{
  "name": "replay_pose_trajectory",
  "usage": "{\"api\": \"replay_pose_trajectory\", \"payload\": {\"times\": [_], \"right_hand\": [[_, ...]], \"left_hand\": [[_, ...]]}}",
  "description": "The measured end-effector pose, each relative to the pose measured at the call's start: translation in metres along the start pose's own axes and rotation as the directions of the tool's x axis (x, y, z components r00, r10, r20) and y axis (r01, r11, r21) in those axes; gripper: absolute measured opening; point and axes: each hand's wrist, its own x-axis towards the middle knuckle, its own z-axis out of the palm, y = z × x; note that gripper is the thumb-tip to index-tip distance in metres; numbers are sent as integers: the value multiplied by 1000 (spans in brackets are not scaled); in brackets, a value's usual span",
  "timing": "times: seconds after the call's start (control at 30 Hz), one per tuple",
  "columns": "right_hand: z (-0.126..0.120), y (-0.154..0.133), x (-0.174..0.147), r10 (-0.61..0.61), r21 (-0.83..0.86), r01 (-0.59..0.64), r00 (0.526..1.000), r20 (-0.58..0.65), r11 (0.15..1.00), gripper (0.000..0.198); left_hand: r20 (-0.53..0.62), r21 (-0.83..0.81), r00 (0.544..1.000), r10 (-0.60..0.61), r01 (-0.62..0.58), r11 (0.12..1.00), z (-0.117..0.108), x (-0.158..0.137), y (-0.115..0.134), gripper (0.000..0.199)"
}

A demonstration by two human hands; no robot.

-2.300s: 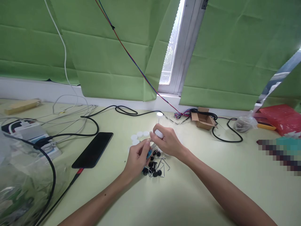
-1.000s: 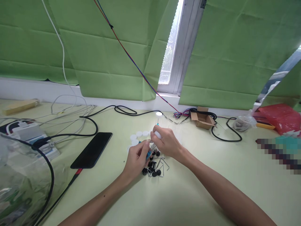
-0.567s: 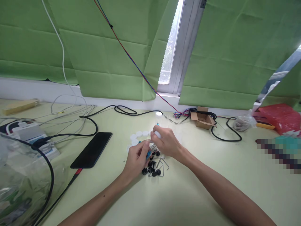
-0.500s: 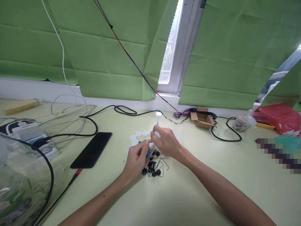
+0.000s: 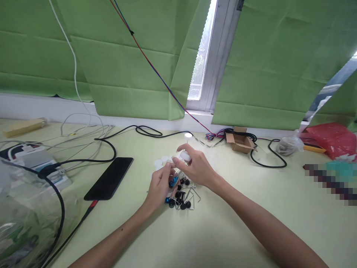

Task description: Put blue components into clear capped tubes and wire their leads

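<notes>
My left hand (image 5: 158, 186) is closed around a small clear bottle (image 5: 178, 173), tilted up to the right, with shiny blue pieces (image 5: 173, 181) inside. At the bottle's upper end is a round white cap (image 5: 185, 155). The thumb and fingers of my right hand (image 5: 197, 163) curve round this cap, with the index finger lifted. Below the hands lies a pile of black-headed fasteners (image 5: 183, 206) and bent silver hex keys (image 5: 196, 194). A blue ball-like piece (image 5: 167, 200) shows at the pile's left edge. Several white round lids (image 5: 158, 163) lie behind my left hand, partly hidden.
A black phone (image 5: 108, 178) on a cable lies to the left, near a power strip (image 5: 52, 175) and a clear plastic bag (image 5: 36, 223). An open cardboard box (image 5: 241, 143), black cables and a red bag (image 5: 333, 139) stand toward the back right.
My right hand's fingers have loosened and spread around the white cap. My left hand has shifted slightly left and down, showing more of the bottle and its blue contents.
</notes>
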Motion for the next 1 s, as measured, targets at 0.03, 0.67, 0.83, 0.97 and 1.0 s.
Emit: {"api": "replay_pose_trajectory", "payload": {"times": [0.03, 0.67, 0.83, 0.97, 1.0], "right_hand": [[-1, -1, 0, 12, 20, -12, 1000, 2, 1000, 29], [3, -5, -1, 96, 177, -115, 989, 111, 977, 36], [3, -5, -2, 74, 207, -99, 989, 127, 973, 33], [4, -6, -3, 72, 216, -97, 990, 122, 972, 33], [4, -6, -3, 73, 217, -97, 990, 120, 971, 32]], "left_hand": [[-2, -29, 1000, -21, 21, 999, 0, 1, 2, 50], [1, -143, 992, -123, 122, 982, 3, 1, 8, 54], [-12, -118, 993, -119, 117, 986, 2, 2, 9, 54], [-30, -120, 993, -118, 113, 986, 2, 0, 8, 53], [-31, -120, 993, -116, 111, 987, 2, 0, 8, 53]]}}
